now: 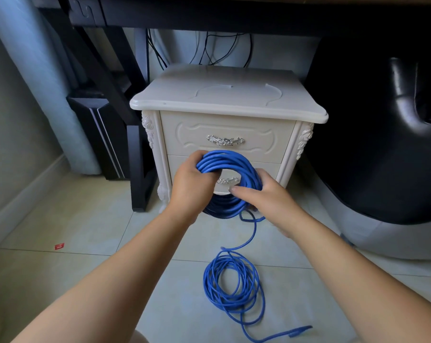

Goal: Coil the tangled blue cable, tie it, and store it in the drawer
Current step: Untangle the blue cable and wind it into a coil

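Head view, left hand [193, 180] fingers curled round blue cable [230, 162]; right hand [261, 194] likewise

A small red scrap [59, 246] lies near the tiled floor's [61, 214] left edge. A black chair [373, 149] stands right; black wires [209, 50] hang beneath a dark desk [209, 13].

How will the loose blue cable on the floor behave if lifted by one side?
Probably floppy: the floor loops lie uneven and slack, so they would likely sag and spread. They look thin, so probably light.
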A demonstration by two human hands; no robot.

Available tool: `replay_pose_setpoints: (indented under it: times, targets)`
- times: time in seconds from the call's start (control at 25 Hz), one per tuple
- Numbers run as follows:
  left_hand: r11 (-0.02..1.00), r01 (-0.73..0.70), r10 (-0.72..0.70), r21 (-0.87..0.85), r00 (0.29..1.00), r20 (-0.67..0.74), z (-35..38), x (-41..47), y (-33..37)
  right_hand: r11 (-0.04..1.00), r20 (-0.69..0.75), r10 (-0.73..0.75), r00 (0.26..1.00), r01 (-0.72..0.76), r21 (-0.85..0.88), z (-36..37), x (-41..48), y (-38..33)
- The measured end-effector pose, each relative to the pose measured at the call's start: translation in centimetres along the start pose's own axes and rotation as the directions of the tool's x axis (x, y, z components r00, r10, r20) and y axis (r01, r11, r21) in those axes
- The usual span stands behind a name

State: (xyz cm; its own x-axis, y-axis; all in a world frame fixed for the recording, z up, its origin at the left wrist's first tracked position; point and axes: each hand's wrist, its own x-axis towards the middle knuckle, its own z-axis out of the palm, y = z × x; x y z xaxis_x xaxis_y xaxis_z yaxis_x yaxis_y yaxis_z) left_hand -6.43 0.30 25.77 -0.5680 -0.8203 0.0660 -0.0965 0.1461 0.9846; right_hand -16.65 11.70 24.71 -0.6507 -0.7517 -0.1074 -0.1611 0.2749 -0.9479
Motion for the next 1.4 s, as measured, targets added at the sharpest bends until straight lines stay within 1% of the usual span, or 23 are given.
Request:
replay_pose_setpoints:
  times: [0.08, 0.12, 0.2, 0.24, 0.36, 0.4, 0.48, 0.52, 0.6, 0.64, 0.68, 0.72, 0.8, 0.84, 0.88, 0.96, 1.0, 1.08, 1.16, 1.2, 1.28, 1.32, 1.4]
  targets:
    - [0.985, 0.106, -0.113, -0.133, 0.993, -0.045, 0.0, 0.0, 0.2, 0.994, 0.039, 0.026, 0.999, -0.029, 0.101, 0.3, 0.0, 0.4]
    - [0.961, 0.162, -0.177, -0.222, 0.983, -0.051, 0.0, 0.0, 0.3, 0.987, 0.058, 0.027, 0.998, -0.036, 0.157, 0.5, 0.1, 0.5]
    - [0.893, 0.252, -0.282, -0.373, 0.959, -0.028, 0.1, 0.0, 0.4, 0.961, 0.085, 0.029, 0.996, -0.051, 0.272, 0.8, 0.0, 0.6]
    - [0.87, 0.282, -0.31, -0.405, 0.951, -0.005, 0.2, -0.1, 0.4, 0.95, 0.079, 0.034, 0.996, -0.057, 0.307, 1.0, 0.0, 0.7]
    - [0.852, 0.341, -0.318, -0.398, 0.94, 0.124, 0.5, -0.6, 0.0, 0.938, -0.048, 0.087, 0.995, -0.066, 0.341, 1.2, 0.2, 1.0]
    - [0.87, 0.347, -0.311, -0.35, 0.938, 0.155, 0.6, -0.7, -0.1, 0.938, -0.09, 0.103, 0.991, -0.067, 0.34, 1.0, 0.4, 0.9]
    - [0.932, 0.321, -0.291, -0.17, 0.94, 0.178, 0.3, -0.6, 0.0, 0.941, -0.129, 0.103, 0.986, -0.054, 0.333, 0.3, 0.6, 0.5]
    - [0.947, 0.303, -0.279, -0.105, 0.941, 0.194, 0.0, -0.4, 0.2, 0.952, -0.132, 0.082, 0.988, -0.038, 0.305, -0.1, 0.7, 0.3]
    - [0.965, 0.25, -0.229, -0.075, 0.948, 0.221, -0.6, -0.2, 0.5, 0.984, -0.131, 0.031, 0.991, -0.007, 0.176, -0.8, 0.4, -0.5]
    - [0.979, 0.191, -0.17, -0.074, 0.959, 0.229, -0.9, -0.1, 0.6, 0.997, -0.128, 0.007, 0.992, 0.003, 0.078, -0.9, 0.1, -0.7]
    - [0.995, 0.096, -0.086, -0.031, 0.969, 0.232, -1.1, -0.1, 0.6, 0.999, -0.123, -0.026, 0.992, 0.023, -0.026, -0.9, -0.1, -0.9]
    - [0.998, -0.018, 0.003, 0.056, 0.969, 0.246, -1.2, -0.1, 0.7, 0.99, -0.111, -0.072, 0.991, 0.058, -0.125, -0.8, -0.2, -0.9]
    - [0.944, -0.215, 0.133, 0.249, 0.941, 0.31, -1.1, -0.3, 0.5, 0.946, -0.041, -0.161, 0.986, 0.143, -0.292, -0.5, -0.6, -1.0]
    - [0.909, -0.27, 0.152, 0.318, 0.924, 0.349, -1.0, -0.3, 0.3, 0.916, -0.003, -0.185, 0.983, 0.172, -0.363, -0.3, -0.6, -1.0]
    - [0.881, -0.294, 0.148, 0.371, 0.916, 0.374, -1.0, -0.4, 0.1, 0.886, 0.023, -0.202, 0.979, 0.193, -0.422, -0.1, -0.7, -1.0]
    - [0.858, -0.283, 0.13, 0.428, 0.927, 0.352, -0.9, -0.4, -0.1, 0.857, 0.037, -0.216, 0.976, 0.208, -0.471, 0.1, -0.8, -1.0]
    - [0.866, -0.264, 0.13, 0.425, 0.939, 0.317, -0.9, -0.3, 0.0, 0.863, 0.025, -0.229, 0.973, 0.215, -0.456, 0.3, -0.9, -1.0]
    - [0.904, -0.221, 0.133, 0.366, 0.959, 0.252, -0.7, -0.3, 0.1, 0.908, -0.05, -0.241, 0.969, 0.207, -0.364, 0.4, -0.9, -1.1]
    - [0.945, -0.177, 0.125, 0.274, 0.972, 0.198, -0.5, -0.4, 0.3, 0.965, -0.144, -0.186, 0.972, 0.153, -0.215, 0.3, -0.8, -1.1]
    - [0.965, -0.146, 0.11, 0.216, 0.98, 0.168, -0.5, -0.5, 0.4, 0.985, -0.16, -0.145, 0.976, 0.127, -0.12, 0.2, -0.8, -0.9]
    - [0.999, -0.036, 0.033, 0.036, 0.996, 0.089, -0.5, -0.4, 0.6, 0.992, -0.116, -0.073, 0.991, 0.084, 0.097, 0.4, -0.6, -0.3]
    - [0.995, 0.041, -0.037, -0.086, 0.998, 0.053, -0.4, -0.3, 0.6, 0.98, -0.087, -0.047, 0.995, 0.062, 0.189, 0.6, -0.5, 0.0]
    - [0.934, 0.186, -0.186, -0.306, 0.982, 0.032, -0.1, -0.2, 0.6, 0.952, -0.078, -0.037, 0.996, 0.059, 0.299, 1.2, -0.5, 0.4]
